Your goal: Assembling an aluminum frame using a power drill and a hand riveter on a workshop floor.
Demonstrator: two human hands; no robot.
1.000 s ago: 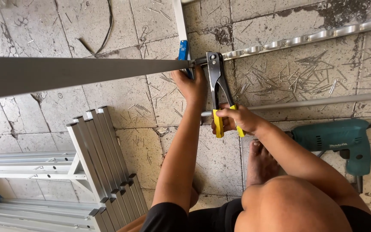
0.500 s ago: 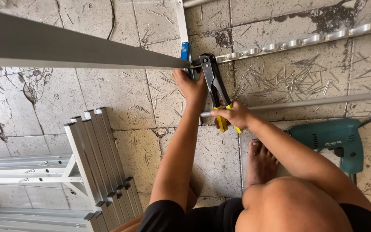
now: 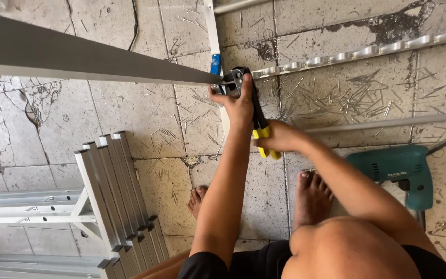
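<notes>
Squeezing the rivet tool [image 3: 251, 106] handles, right hand [image 3: 280, 137] fingers closed; left hand [image 3: 238, 101] grips the long bar's [image 3: 78, 59] end.

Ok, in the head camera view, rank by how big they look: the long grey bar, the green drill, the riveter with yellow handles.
1. Long grey bar, though it is nearer the camera, so that is unsure.
2. Green drill.
3. Riveter, partly hidden by the right hand.

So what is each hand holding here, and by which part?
The right hand grips the hand riveter by its yellow handles, squeezed together. The left hand steadies the riveter's head, where the grey aluminium profile ends.
</notes>
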